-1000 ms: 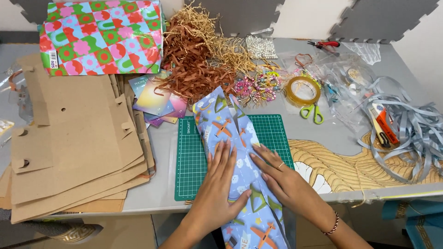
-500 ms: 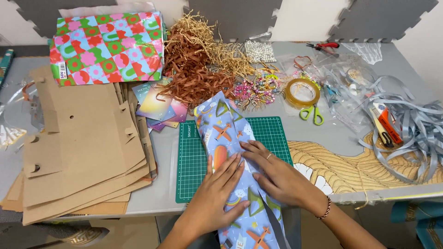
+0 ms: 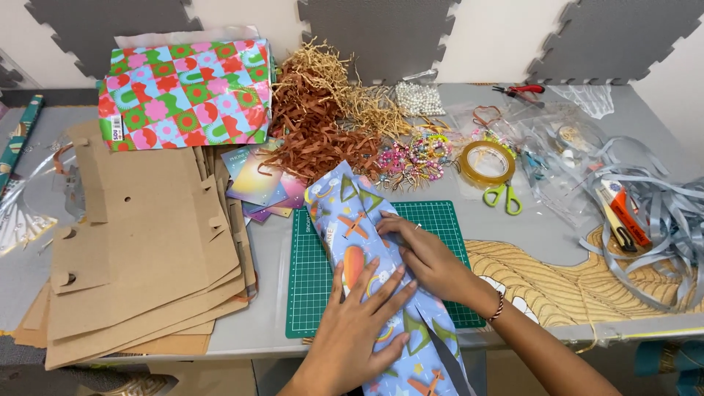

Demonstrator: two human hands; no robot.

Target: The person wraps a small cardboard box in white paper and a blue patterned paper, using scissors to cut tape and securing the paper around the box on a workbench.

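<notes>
A long parcel wrapped in blue patterned paper (image 3: 352,220) lies diagonally across a green cutting mat (image 3: 312,279), reaching past the table's front edge. My left hand (image 3: 363,312) lies flat on the wrapping near its middle, fingers spread. My right hand (image 3: 425,257) presses the paper's right edge, fingers pointing left along a fold. A bead bracelet sits on my right wrist. Both hands touch the paper and each other's fingertips are close.
A stack of flat brown cardboard pieces (image 3: 139,249) lies to the left. Behind are a colourful checked wrapping pack (image 3: 187,92), shredded paper filler (image 3: 323,110), beads (image 3: 414,154), a tape roll (image 3: 486,161), green-handled scissors (image 3: 504,196) and grey ribbon (image 3: 660,213).
My view has drifted; both hands slid up the parcel. My right hand moved further left over the paper's edge, and my left hand turned across the wrapping beneath it.
</notes>
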